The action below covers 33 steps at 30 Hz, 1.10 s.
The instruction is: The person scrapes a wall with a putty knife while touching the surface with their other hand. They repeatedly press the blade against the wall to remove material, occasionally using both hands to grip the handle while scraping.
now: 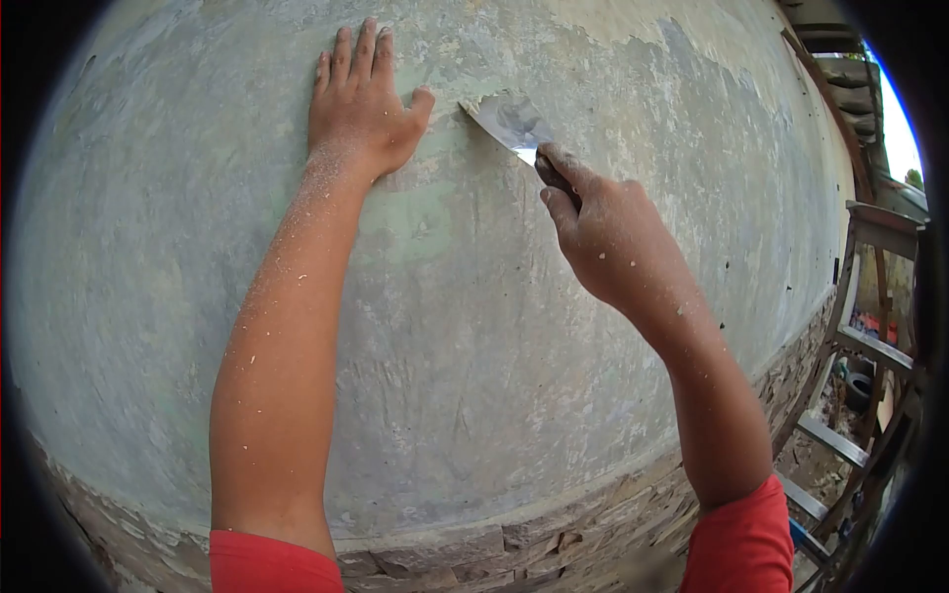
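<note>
My left hand lies flat against the wall, fingers stretched upward and thumb out to the side. Pale dust and flakes cover that hand and forearm. To its right, my right hand is wrapped round the dark handle of a putty knife. The blade points up and left, its wide edge touching the wall or very close to it. Faded grey-green paint with worn, patchy areas covers the wall, and a cream layer with a ragged border shows near the top.
Rough stone facing runs along the wall's base. At the right stands a ladder with metal rungs. A tire and other clutter lie on the ground behind it. Roof edges show at the upper right.
</note>
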### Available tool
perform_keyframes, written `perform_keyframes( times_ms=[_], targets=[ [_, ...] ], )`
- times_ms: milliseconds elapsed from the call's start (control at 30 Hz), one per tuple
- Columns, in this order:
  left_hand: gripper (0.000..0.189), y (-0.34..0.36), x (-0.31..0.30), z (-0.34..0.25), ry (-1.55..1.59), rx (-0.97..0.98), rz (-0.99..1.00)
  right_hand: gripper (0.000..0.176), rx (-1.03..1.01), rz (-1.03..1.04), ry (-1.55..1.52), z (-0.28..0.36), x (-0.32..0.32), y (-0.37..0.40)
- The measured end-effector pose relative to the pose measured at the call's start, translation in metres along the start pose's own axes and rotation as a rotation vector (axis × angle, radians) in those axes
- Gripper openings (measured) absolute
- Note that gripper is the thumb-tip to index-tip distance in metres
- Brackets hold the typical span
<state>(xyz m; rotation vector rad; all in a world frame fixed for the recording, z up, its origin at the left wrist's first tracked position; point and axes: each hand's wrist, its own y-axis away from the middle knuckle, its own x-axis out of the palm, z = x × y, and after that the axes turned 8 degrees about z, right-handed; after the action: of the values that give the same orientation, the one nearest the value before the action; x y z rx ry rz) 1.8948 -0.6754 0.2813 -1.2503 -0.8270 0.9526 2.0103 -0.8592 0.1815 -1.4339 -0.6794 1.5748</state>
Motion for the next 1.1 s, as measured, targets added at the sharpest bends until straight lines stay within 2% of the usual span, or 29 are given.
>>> perform_keyframes(
  times_ms=[67, 200, 267, 367, 400, 467, 533, 600, 667, 700, 767, 833, 900, 933, 1033, 1100],
  targets=[
    [0.071, -0.004, -0.003, -0.001, -0.044, -0.011, 0.013, 0.038, 0.054, 0.029, -0.059, -0.002, 0.001, -0.001],
    [0.070, -0.002, -0.004, -0.002, -0.023, -0.005, 0.019, 0.037, -0.085, -0.161, -0.058, 0.006, -0.012, -0.094],
    [0.070, -0.003, -0.005, 0.000, -0.017, -0.007, 0.015, 0.037, -0.061, -0.117, -0.005, 0.023, -0.035, -0.118],
    [0.070, -0.002, -0.005, 0.001, -0.028, 0.015, 0.019, 0.037, -0.045, -0.083, 0.066, 0.022, -0.036, -0.110],
    [0.071, -0.002, -0.006, 0.002, -0.016, 0.011, 0.029, 0.038, -0.098, -0.128, 0.033, 0.010, -0.025, -0.105],
    [0.071, -0.002, -0.005, 0.001, -0.006, 0.015, 0.037, 0.040, -0.024, -0.174, 0.005, -0.011, -0.014, -0.074],
    [0.072, -0.002, -0.005, 0.000, -0.079, -0.013, 0.058, 0.041, -0.047, -0.255, 0.024, -0.053, -0.004, -0.067],
    [0.072, -0.001, -0.008, -0.002, -0.084, -0.016, 0.066, 0.042, -0.066, -0.327, 0.051, -0.065, -0.010, -0.065],
    [0.072, -0.003, -0.011, -0.004, -0.082, -0.021, 0.074, 0.042, 0.137, -0.120, -0.176, -0.059, -0.041, -0.068],
    [0.071, -0.003, -0.012, -0.004, -0.089, -0.030, 0.085, 0.042, 0.141, -0.120, -0.171, -0.056, -0.054, -0.073],
    [0.071, -0.002, -0.012, -0.004, -0.092, -0.033, 0.101, 0.035, 0.240, 0.035, -0.117, -0.049, -0.074, -0.080],
    [0.071, -0.002, -0.010, -0.003, -0.098, -0.024, 0.076, 0.035, 0.233, 0.044, -0.140, -0.051, -0.073, -0.073],
    [0.071, -0.004, -0.007, -0.001, -0.107, -0.024, 0.068, 0.041, 0.187, -0.020, -0.108, -0.066, -0.052, -0.067],
    [0.072, -0.003, -0.006, -0.001, -0.122, -0.028, 0.060, 0.041, 0.091, -0.125, -0.047, -0.082, -0.036, -0.060],
    [0.071, -0.002, -0.006, -0.002, -0.139, -0.040, 0.060, 0.041, 0.108, -0.168, -0.103, -0.098, -0.024, -0.041],
    [0.071, -0.003, -0.009, -0.003, -0.155, -0.046, 0.062, 0.040, 0.138, -0.168, -0.122, -0.097, -0.034, -0.059]
  ],
)
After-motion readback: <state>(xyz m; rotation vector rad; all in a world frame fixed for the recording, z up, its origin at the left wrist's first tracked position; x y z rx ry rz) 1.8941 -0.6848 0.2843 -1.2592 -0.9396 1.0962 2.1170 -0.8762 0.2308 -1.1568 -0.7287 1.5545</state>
